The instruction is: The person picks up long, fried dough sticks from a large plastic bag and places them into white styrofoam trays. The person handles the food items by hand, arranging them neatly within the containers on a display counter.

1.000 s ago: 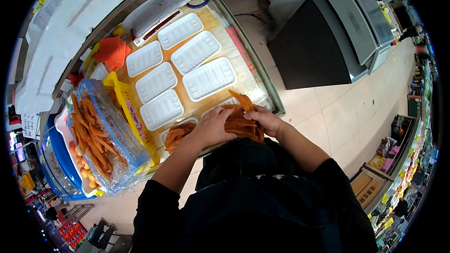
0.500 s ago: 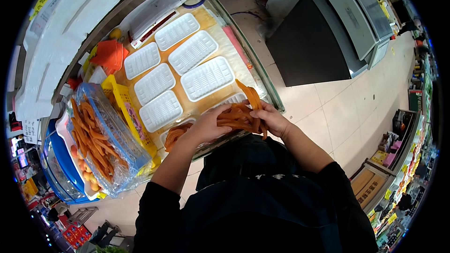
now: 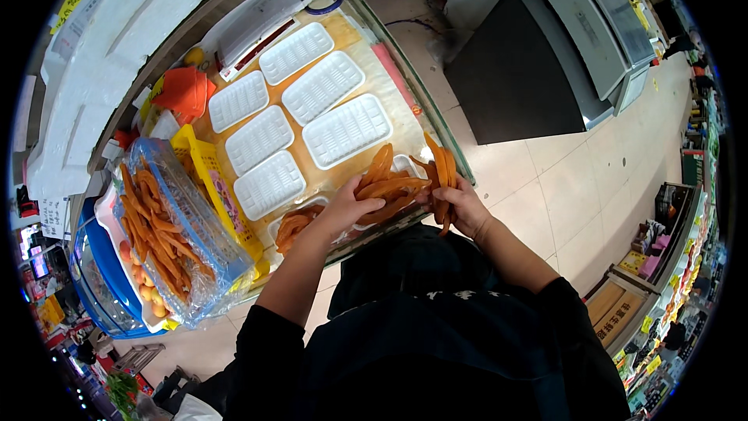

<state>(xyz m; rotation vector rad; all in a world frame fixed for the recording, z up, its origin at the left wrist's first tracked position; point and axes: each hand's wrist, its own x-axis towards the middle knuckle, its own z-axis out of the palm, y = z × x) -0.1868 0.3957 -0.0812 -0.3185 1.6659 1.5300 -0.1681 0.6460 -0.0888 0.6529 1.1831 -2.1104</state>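
Observation:
My left hand (image 3: 348,207) and my right hand (image 3: 461,205) together hold a bunch of long orange dried-fruit strips (image 3: 397,181) just above a white foam tray (image 3: 407,164) at the near edge of the counter. Some strips stand up from my right hand. Next to my left wrist, another white tray (image 3: 294,224) holds a small heap of the same strips. Several bare white foam trays (image 3: 347,129) lie in rows farther back on the yellowish counter top (image 3: 354,47).
A blue crate lined with clear plastic (image 3: 167,226) holds many more orange strips at the left. A yellow basket (image 3: 204,179) stands beside it. An orange item (image 3: 184,92) and a clear lidded box (image 3: 269,8) lie at the back. A black cabinet (image 3: 522,62) stands on the tiled floor.
Both hands have lifted the bunch of strips slightly and spread it; the strips now fan out more between the hands, above the near tray.

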